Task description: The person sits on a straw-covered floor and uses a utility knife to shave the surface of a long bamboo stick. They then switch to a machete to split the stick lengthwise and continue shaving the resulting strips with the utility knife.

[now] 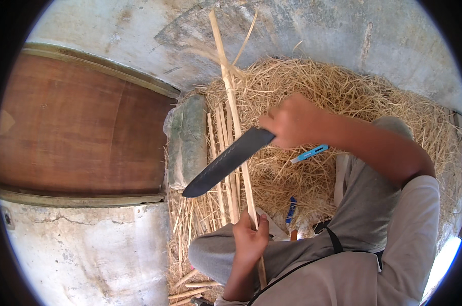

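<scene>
A long pale strip of split wood or bamboo (231, 99) slants up and away from my lap, with a thinner sliver (246, 35) splitting off near its far end. My left hand (249, 238) is closed around its near part, by my bent knee. My right hand (296, 122) grips the handle of a large knife (223, 166), mostly hiding it. The knife's dark blade points left and toward me, crossing over the strip; whether it touches cannot be told.
Straw shavings (312, 76) heap against the grey wall (317, 30). A light-blue utility knife (311, 153) lies on them, and a dark-blue object (291, 209) sits nearer me. More strips (232, 206) lie left, beside a grey-green block (188, 143) and a brown wooden door (88, 122).
</scene>
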Demonstrator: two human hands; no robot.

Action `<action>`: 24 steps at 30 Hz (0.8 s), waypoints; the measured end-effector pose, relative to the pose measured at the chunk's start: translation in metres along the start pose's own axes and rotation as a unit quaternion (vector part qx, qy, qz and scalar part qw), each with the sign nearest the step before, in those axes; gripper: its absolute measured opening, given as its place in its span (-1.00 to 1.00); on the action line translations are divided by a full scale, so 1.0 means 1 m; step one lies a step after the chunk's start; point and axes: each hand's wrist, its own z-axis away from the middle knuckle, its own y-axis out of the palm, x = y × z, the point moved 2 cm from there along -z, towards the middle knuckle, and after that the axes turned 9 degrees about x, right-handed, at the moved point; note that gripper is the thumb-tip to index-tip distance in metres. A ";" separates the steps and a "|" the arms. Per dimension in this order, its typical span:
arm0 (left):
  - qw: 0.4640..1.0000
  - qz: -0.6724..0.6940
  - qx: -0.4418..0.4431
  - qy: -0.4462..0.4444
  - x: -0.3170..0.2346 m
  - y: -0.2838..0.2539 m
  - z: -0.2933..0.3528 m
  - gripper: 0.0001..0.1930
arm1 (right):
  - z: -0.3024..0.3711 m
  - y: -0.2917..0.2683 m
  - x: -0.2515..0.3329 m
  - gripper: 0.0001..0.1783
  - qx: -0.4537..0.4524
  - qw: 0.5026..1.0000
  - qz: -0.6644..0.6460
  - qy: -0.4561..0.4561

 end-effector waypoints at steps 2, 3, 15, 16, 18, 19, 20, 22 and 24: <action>1.000 -0.013 0.018 0.018 0.006 0.007 0.005 -0.80 | -0.016 0.005 -0.022 -0.75 0.030 0.996 -0.001 0.081; 1.000 0.002 0.028 0.002 0.004 0.010 0.004 -0.81 | -0.024 -0.004 -0.043 -0.74 0.038 0.989 -0.020 0.143; 0.998 -0.036 0.036 -0.020 0.008 0.007 0.005 -0.85 | 0.003 -0.017 -0.019 -0.70 -0.023 0.962 -0.221 0.157; 0.999 -0.035 0.035 -0.014 0.008 0.007 0.007 -0.85 | 0.005 -0.021 -0.016 -0.68 -0.043 0.962 -0.217 0.160; 0.999 -0.036 0.032 0.000 0.006 0.009 0.008 -0.85 | 0.005 -0.020 -0.024 -0.73 0.004 0.919 -0.352 0.177; 0.999 -0.040 0.030 0.007 0.006 0.009 0.006 -0.85 | 0.004 -0.019 -0.028 -0.75 0.027 0.890 -0.416 0.184; 0.999 -0.043 0.027 0.011 0.005 0.008 0.005 -0.85 | 0.003 -0.020 -0.031 -0.75 0.076 0.853 -0.472 0.209; 0.999 -0.022 0.038 -0.018 0.004 0.007 0.002 -0.85 | 0.004 -0.022 -0.034 -0.75 0.172 0.761 -0.572 0.254; 0.999 -0.010 0.041 -0.024 0.002 0.006 0.000 -0.85 | 0.004 -0.013 -0.032 -0.76 0.101 0.845 -0.487 0.196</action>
